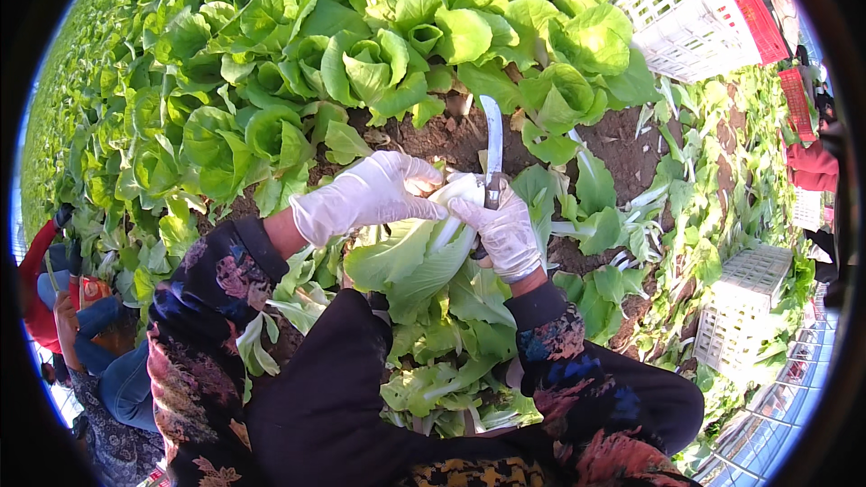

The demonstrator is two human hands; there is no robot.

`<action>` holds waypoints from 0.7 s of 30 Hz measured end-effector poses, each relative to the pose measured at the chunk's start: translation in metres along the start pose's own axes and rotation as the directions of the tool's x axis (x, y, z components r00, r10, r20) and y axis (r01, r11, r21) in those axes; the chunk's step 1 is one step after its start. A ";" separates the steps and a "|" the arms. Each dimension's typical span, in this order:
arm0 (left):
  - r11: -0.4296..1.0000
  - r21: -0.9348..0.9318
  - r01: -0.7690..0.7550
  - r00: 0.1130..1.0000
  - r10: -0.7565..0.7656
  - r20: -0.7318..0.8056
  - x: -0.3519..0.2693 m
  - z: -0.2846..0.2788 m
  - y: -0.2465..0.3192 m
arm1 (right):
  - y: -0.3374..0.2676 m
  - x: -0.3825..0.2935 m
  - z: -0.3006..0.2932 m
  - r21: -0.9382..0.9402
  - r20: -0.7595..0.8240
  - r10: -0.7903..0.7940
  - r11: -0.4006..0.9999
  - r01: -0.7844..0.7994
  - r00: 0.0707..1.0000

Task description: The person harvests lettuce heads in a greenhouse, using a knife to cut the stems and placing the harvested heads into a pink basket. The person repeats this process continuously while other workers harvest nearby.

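Observation:
My left hand (375,196), in a thin whitish glove, grips a cut head of leafy cabbage (413,260) near its pale base. The head's green leaves hang down towards my knees. My right hand (504,233), gloved as well, holds a curved harvesting knife (494,135), its blade pointing away from me. The right thumb presses against the white base of the same head. Most of the knife's handle is hidden inside the right hand. Just beyond both hands stand rows of growing leafy cabbages (375,74) in brown soil (460,132).
A white plastic crate (676,10) stands at the upper right, with a red crate (758,20) behind it. Another white crate (741,304) sits lower right. Loose trimmed leaves (602,297) litter the ground. Other people are at the left edge, one in a red sleeve (37,270).

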State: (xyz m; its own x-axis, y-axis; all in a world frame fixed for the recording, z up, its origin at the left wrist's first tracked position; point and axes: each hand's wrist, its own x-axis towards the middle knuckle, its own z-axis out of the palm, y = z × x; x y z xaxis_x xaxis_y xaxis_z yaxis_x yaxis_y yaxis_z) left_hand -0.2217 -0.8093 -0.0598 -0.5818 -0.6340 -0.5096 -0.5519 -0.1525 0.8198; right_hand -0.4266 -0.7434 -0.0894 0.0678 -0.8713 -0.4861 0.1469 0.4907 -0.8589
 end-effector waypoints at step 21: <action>0.980 0.201 -0.010 0.991 -0.017 0.135 -0.040 -0.039 -0.011 | -0.021 0.007 0.013 -0.837 0.260 -0.085 0.477 0.268 0.962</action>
State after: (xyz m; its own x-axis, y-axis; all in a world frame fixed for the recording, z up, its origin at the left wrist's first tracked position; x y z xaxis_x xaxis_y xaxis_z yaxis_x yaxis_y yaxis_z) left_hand -0.1687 -0.8122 -0.0386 -0.6477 -0.5228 -0.5543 -0.6547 0.0097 0.7558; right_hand -0.4164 -0.7600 -0.0727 0.3089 -0.8834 -0.3523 -0.7379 0.0111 -0.6748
